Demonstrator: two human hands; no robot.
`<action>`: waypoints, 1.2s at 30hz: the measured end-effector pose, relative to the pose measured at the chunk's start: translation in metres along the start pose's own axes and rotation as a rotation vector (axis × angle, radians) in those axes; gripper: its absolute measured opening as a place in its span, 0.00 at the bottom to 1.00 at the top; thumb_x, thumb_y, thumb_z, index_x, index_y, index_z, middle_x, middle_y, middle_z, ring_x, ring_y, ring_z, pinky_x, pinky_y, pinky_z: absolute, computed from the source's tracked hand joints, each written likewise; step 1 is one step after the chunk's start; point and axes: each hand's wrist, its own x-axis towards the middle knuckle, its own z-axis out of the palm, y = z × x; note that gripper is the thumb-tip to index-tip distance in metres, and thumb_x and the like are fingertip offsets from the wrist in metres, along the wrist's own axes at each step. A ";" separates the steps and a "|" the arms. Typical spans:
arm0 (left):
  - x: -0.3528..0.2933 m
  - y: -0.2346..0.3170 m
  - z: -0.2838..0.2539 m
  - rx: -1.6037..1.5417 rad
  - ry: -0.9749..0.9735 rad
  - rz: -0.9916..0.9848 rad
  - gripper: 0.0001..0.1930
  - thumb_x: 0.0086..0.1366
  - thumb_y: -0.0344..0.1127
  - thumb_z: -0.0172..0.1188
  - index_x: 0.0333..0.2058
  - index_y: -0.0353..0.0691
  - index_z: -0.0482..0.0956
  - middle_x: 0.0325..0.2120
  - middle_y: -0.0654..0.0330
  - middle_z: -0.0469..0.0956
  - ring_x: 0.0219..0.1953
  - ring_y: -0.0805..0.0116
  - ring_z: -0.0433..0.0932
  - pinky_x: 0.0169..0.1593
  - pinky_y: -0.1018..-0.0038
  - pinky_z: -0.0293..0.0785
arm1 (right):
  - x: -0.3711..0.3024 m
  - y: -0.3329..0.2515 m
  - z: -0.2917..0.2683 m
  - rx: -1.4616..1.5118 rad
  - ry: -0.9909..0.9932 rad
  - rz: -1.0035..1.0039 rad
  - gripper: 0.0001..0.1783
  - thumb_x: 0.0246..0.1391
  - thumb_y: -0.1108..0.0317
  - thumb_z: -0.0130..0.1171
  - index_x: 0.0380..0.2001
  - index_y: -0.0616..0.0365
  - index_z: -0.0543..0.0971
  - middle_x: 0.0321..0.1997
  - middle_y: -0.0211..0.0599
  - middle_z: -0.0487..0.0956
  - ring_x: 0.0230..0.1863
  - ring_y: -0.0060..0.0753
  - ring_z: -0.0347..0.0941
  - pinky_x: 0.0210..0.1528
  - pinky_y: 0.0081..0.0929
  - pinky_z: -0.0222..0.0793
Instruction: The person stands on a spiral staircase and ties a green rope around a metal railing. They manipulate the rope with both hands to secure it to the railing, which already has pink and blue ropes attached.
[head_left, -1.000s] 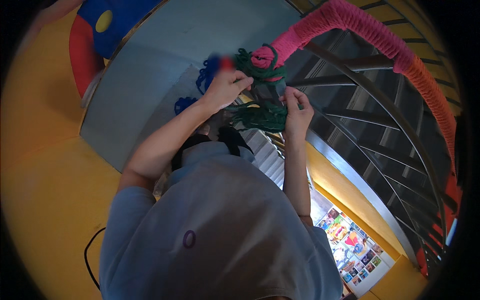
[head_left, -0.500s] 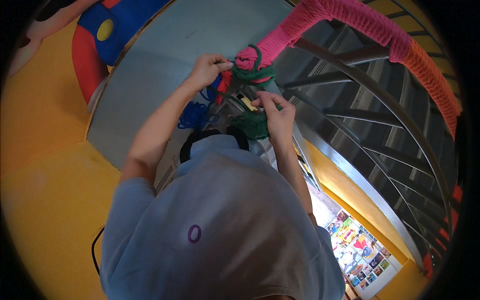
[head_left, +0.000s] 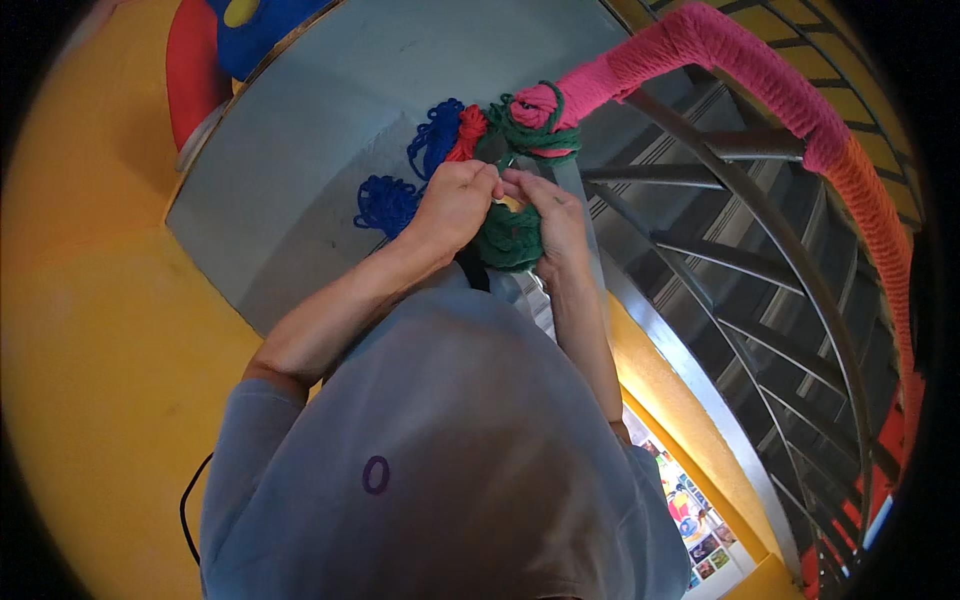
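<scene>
1. The two hands had just come together: half a second earlier the left hand [head_left: 460,203] was up beside the red yarn [head_left: 467,133], well apart from the right hand [head_left: 556,215]; now their fingertips met or nearly met.

2. The left hand's fingers were curled in, with the thumb side toward the other hand. Its fingertips were mostly hidden, so whether it gripped a strand could not be told.

3. The right hand was partly closed, its fingers bent and reaching to the left one's tips. Again, no strand could be made out for certain between them.

4. The green bundle [head_left: 511,240] hung or lay just below the meeting fingers, close beside the right hand; a second earlier it was spread wider. Green loops [head_left: 508,128] passed around the end of the pink wrapping [head_left: 620,65] on the handrail, just above the hands.

5. Taken together, the change suggested a turn from wide-apart handling to close fingertip work on the green yarn, both hands sharing one spot.

6. The upper blue yarn [head_left: 433,140] sat next to the red, and the lower blue yarn [head_left: 387,204] lay left of the left hand. Farther along the rail, orange wrapping [head_left: 872,195] followed the pink.
</scene>
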 end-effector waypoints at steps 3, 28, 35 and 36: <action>0.002 0.002 -0.003 -0.031 0.016 0.040 0.15 0.69 0.39 0.45 0.24 0.39 0.70 0.09 0.73 0.58 0.10 0.82 0.52 0.14 0.79 0.45 | 0.017 0.001 0.005 0.118 -0.069 0.186 0.11 0.55 0.66 0.54 0.36 0.64 0.76 0.33 0.37 0.78 0.34 0.28 0.73 0.36 0.25 0.69; 0.081 -0.002 -0.035 -0.090 0.168 0.012 0.12 0.60 0.38 0.59 0.21 0.39 0.76 0.11 0.69 0.66 0.13 0.81 0.57 0.17 0.79 0.51 | 0.029 0.023 0.002 0.678 0.143 0.267 0.11 0.55 0.67 0.52 0.40 0.59 0.75 0.37 0.37 0.78 0.39 0.34 0.74 0.47 0.38 0.69; 0.128 -0.020 -0.025 0.056 0.173 0.125 0.14 0.57 0.38 0.62 0.21 0.32 0.79 0.17 0.61 0.76 0.21 0.73 0.72 0.28 0.74 0.68 | 0.036 0.020 0.006 0.693 0.162 0.293 0.11 0.54 0.66 0.49 0.38 0.60 0.75 0.36 0.40 0.77 0.41 0.39 0.73 0.52 0.45 0.66; 0.130 -0.017 -0.024 0.091 0.165 0.119 0.13 0.57 0.38 0.63 0.21 0.32 0.79 0.16 0.61 0.75 0.21 0.73 0.72 0.27 0.74 0.68 | 0.035 0.018 0.008 0.701 0.156 0.289 0.11 0.55 0.66 0.49 0.38 0.60 0.74 0.37 0.41 0.77 0.42 0.40 0.73 0.52 0.46 0.66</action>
